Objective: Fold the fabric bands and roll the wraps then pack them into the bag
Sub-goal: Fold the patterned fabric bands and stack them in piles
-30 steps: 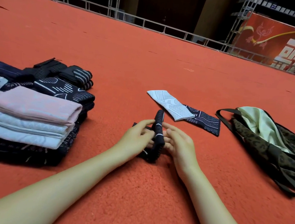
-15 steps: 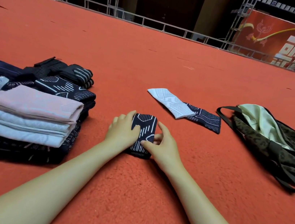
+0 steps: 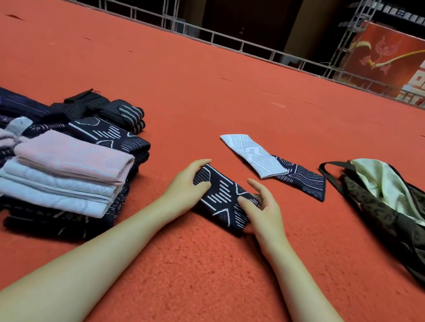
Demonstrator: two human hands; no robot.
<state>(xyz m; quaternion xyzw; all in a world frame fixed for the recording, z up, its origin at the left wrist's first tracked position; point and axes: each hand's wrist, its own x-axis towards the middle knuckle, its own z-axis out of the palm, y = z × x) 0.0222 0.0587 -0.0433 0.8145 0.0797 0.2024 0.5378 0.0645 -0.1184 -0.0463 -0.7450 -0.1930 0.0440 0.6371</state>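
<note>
The folding step looks in hand: the left hand (image 3: 185, 184) and right hand (image 3: 262, 208) each grip an end of a dark patterned band (image 3: 221, 199) on the near carpet (image 3: 189, 280). Next, probably carry it right to the bag (image 3: 400, 214).

There is a single view, from a wide-angle camera worn on the person's head. It looks forward and down across a red carpet (image 3: 216, 87), low enough that both forearms run up from the bottom edge to the left hand (image 3: 184, 188) and right hand (image 3: 261, 211) near the middle. The hands are close to the lens; the metal railing (image 3: 134, 12) and red banner (image 3: 420, 70) lie far off along the top edge. The wide lens bends straight lines near the borders, so the carpet's apparent slope is probably distortion. No second view shares the scene.
</note>
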